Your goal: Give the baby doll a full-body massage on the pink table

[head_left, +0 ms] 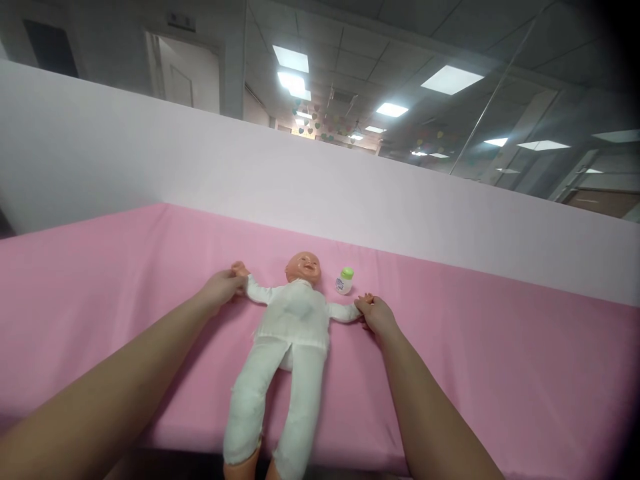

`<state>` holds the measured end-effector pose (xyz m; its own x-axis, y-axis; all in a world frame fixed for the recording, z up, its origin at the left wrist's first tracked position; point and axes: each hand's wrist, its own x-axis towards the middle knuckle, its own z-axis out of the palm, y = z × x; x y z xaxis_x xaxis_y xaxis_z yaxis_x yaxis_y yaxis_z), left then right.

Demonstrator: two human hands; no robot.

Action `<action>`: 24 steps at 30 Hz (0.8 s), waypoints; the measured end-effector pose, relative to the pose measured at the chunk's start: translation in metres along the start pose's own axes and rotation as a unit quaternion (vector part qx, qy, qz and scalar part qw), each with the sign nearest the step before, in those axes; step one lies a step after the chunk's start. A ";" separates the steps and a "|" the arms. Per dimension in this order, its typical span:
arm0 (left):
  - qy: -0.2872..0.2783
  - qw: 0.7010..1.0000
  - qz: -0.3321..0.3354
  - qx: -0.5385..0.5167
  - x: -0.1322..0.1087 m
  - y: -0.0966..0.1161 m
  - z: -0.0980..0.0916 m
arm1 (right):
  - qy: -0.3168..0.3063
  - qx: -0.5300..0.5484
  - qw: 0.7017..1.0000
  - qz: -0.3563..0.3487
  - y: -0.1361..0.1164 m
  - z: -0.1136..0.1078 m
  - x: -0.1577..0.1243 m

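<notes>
1. I see a white cloth-bodied baby doll [296, 319] lying face-up on a smooth pink cover [450, 360].
2. Left hand [223, 289] and right hand [379, 316] each clasp its wrists (small whitish green-capped bottle [344, 282] nearby).

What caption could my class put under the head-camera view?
Left hand and right hand hold a doll by its outstretched arms on a pink surface, green-capped bottle nearby.

The lone view looked from the person's head, near and above the pink tabletop [510, 360], forward and down; its lower edge cut the doll [295, 317] short, its top took in ceiling lights [453, 80] beyond the white partition [350, 193].
</notes>
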<state>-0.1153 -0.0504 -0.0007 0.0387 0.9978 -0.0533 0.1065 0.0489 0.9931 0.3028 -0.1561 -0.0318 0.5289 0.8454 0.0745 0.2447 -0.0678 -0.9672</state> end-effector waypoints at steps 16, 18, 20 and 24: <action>-0.225 0.909 0.281 0.211 -0.055 0.023 0.038 | -0.200 -0.167 0.871 -0.416 -0.070 0.033 -0.092; -0.242 0.894 0.299 0.229 -0.055 0.021 0.040 | -0.210 -0.218 0.850 -0.431 -0.069 0.035 -0.096; -0.253 0.885 0.311 0.239 -0.054 0.020 0.041 | -0.212 -0.229 0.847 -0.430 -0.067 0.036 -0.096; -0.203 0.899 0.305 0.240 -0.054 0.020 0.042 | -0.189 -0.123 0.909 -0.350 -0.063 0.037 -0.084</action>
<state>-0.0731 -0.1054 0.0180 0.5847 0.7296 0.3546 0.3546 -0.6230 0.6972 0.2127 -0.2037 0.0144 -0.1319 0.8458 0.5169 0.6122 0.4796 -0.6286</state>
